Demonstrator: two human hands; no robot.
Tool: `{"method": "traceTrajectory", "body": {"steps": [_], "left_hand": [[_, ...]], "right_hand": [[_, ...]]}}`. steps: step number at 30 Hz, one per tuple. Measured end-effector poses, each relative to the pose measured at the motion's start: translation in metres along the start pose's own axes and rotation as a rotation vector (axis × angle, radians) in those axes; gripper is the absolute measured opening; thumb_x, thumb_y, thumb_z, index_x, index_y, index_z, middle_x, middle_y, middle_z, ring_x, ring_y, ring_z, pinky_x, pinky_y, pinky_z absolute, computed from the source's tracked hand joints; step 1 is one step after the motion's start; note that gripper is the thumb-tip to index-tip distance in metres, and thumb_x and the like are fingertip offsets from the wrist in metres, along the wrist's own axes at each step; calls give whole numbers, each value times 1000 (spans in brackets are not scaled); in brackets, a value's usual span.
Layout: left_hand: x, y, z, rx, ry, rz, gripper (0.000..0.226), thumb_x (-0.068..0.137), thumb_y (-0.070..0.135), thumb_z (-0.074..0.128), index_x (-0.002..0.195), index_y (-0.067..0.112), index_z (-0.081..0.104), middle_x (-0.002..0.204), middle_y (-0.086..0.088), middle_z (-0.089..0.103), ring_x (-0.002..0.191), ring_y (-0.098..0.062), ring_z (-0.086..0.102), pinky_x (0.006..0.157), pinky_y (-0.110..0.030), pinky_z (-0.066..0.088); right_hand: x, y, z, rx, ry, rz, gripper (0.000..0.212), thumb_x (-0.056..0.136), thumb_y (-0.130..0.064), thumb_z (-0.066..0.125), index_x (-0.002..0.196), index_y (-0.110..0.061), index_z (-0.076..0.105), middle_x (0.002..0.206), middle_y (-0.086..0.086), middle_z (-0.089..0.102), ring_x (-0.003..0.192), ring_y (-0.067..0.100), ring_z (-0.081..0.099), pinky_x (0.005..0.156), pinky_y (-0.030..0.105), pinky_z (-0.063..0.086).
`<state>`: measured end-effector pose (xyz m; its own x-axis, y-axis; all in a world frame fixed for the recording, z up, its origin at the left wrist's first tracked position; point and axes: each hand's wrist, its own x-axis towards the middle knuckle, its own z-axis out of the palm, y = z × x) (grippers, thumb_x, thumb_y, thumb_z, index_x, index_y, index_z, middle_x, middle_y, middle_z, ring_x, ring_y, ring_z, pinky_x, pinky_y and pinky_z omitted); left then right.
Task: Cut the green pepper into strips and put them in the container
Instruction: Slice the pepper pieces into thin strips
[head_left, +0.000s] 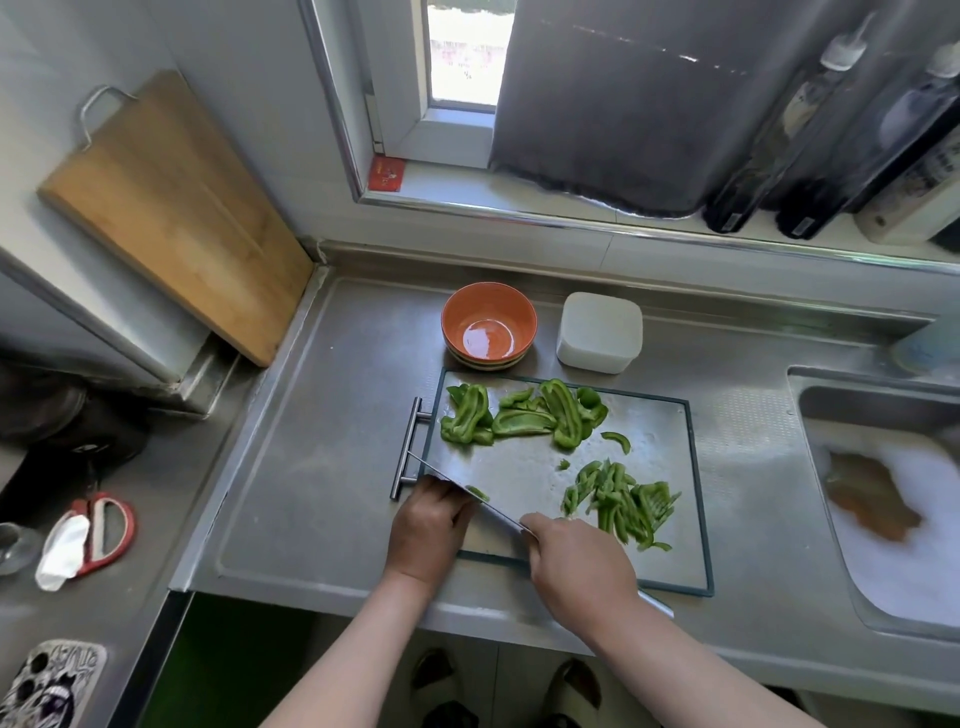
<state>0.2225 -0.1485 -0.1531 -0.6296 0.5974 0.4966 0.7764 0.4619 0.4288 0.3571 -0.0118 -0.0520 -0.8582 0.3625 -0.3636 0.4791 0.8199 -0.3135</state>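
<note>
Head view | right grip (571, 561) clamped knife (501, 514) handle; left grip (431, 525) curled against blade, hold unclear | pepper pieces (519, 415) lay far, strips (618, 499) near-right on board (660, 431) | risk: blade slipping could nick left grip.

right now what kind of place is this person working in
Most likely a home kitchen: a steel counter with a built-in sink of sudsy water, green pepper being cut with a knife on a cutting board, and bottles on the window ledge.
</note>
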Motion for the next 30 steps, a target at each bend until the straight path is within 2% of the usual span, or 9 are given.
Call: {"method": "traceTrajectory", "body": {"steps": [4, 8, 13, 17, 22, 30], "left_hand": [[-1, -3, 1, -10, -38, 2, 18, 87, 25, 61, 80, 17, 76, 86, -3, 71, 84, -20, 57, 71, -31, 49], [1, -3, 1, -35, -74, -4, 18, 87, 26, 61, 80, 18, 76, 85, -1, 71, 84, -20, 59, 67, -31, 52], [3, -4, -1, -45, -109, 5, 20, 88, 27, 60, 82, 18, 77, 87, -1, 72, 84, -21, 62, 65, -30, 56], [4, -3, -1, -42, -125, -7, 21, 88, 28, 60, 82, 19, 77, 86, -1, 72, 83, -22, 63, 64, -31, 56], [5, -2, -3, -28, -102, 24, 21, 87, 26, 58, 83, 17, 77, 89, -2, 72, 86, -21, 62, 66, -29, 56], [5, -5, 0, -46, -108, 26, 21, 88, 25, 58, 83, 16, 76, 88, -2, 72, 84, -22, 64, 66, -31, 57]], "right_hand": [[-1, 2, -1, 5, -15, 8, 18, 99, -24, 36, 93, -24, 54, 84, 3, 65, 75, 31, 58, 62, 39, 47], [4, 0, 0, -12, -63, 48, 13, 93, -14, 40, 88, -20, 51, 78, 4, 59, 71, 32, 55, 52, 37, 34], [8, 1, 1, -9, -101, 58, 13, 92, -11, 41, 87, -19, 50, 77, 5, 57, 70, 31, 55, 53, 36, 37], [8, 3, -1, -15, -107, 50, 13, 93, -10, 41, 85, -18, 48, 71, 3, 51, 65, 29, 51, 49, 36, 29], [4, 4, -4, -17, -79, 16, 15, 94, -13, 40, 89, -19, 52, 79, 4, 60, 71, 30, 56, 58, 40, 43], [6, -1, -3, -10, -110, 56, 14, 93, -11, 41, 89, -18, 52, 83, 6, 61, 73, 31, 58, 57, 37, 41]]}}
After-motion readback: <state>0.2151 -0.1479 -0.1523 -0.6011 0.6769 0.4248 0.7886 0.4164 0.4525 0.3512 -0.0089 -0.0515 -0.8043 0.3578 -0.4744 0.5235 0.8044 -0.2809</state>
